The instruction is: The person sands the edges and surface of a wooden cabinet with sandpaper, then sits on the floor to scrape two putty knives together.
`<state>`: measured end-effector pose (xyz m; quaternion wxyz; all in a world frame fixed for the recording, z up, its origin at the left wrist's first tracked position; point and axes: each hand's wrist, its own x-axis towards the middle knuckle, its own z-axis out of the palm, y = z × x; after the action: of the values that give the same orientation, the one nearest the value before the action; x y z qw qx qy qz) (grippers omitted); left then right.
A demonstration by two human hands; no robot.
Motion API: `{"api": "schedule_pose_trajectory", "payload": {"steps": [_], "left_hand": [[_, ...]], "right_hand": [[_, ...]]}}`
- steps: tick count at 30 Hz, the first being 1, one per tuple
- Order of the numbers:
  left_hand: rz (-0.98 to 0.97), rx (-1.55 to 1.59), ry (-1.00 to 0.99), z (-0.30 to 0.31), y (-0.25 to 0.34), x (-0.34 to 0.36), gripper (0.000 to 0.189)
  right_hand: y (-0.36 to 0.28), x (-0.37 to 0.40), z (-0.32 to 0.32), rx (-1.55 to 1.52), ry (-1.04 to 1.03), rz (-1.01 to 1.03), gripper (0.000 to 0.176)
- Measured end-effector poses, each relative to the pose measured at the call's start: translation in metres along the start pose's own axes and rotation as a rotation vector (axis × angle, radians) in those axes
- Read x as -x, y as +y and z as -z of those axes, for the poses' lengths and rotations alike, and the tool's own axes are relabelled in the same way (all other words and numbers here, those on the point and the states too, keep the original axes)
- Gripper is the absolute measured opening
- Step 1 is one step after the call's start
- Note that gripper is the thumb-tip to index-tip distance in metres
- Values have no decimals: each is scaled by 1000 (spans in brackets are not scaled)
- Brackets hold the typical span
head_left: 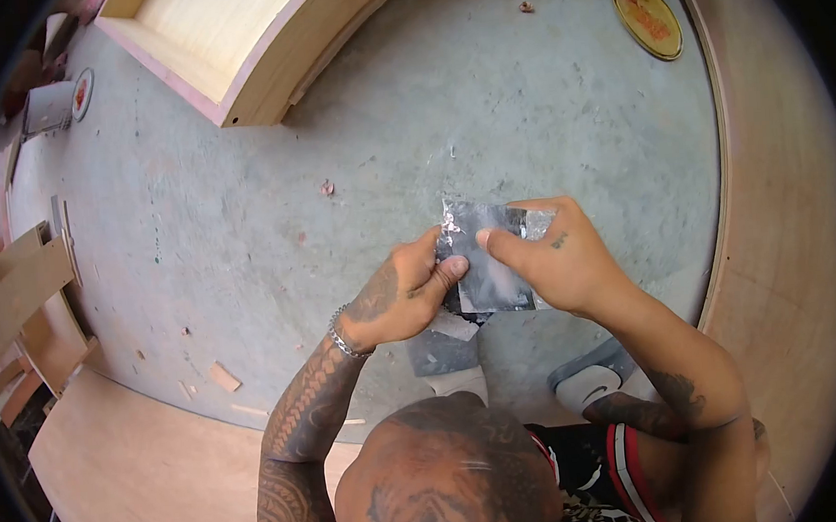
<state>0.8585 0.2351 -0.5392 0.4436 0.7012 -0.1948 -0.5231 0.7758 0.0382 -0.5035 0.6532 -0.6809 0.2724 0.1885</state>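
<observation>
A dark grey, smeared flat sheet or plate (pixel 496 280) is held up between both hands, over the feet. Whitish flakes or paste show along its upper left edge. My left hand (pixel 405 286) grips the left side, thumb on the face and fingers behind. On the right side, my right hand (pixel 552 258) pinches it with the thumb pressed on the face and the other fingers behind. Another greyish piece shows at the right edge beneath that hand. A dark and pale scrap (pixel 455 326) appears just below the sheet; whether it is joined is unclear.
A curved wooden frame (pixel 262 55) lies at the top. A yellow lid (pixel 647 19) sits upper right, near a container. Wood pieces (pixel 31 275) are stacked at left. Plywood sheets (pixel 143 460) border the grey floor (pixel 224 225). A sandal (pixel 588 380) is at lower right.
</observation>
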Motion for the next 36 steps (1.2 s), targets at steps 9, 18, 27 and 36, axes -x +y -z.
{"api": "schedule_pose_trajectory", "payload": {"steps": [9,18,27,36], "left_hand": [[114,231,32,-5,-17,0,32],[8,186,-108,-6,-16,-13,50],[2,76,496,-23,-12,-25,29],[-136,421,1007,13,-27,-32,28]], "right_hand": [[9,-21,7,-224,-24,-122,26],[17,-18,18,203,106,-3,31],[34,6,-8,1030,438,623,20],[8,-1,22,50,-106,-50,24]]}}
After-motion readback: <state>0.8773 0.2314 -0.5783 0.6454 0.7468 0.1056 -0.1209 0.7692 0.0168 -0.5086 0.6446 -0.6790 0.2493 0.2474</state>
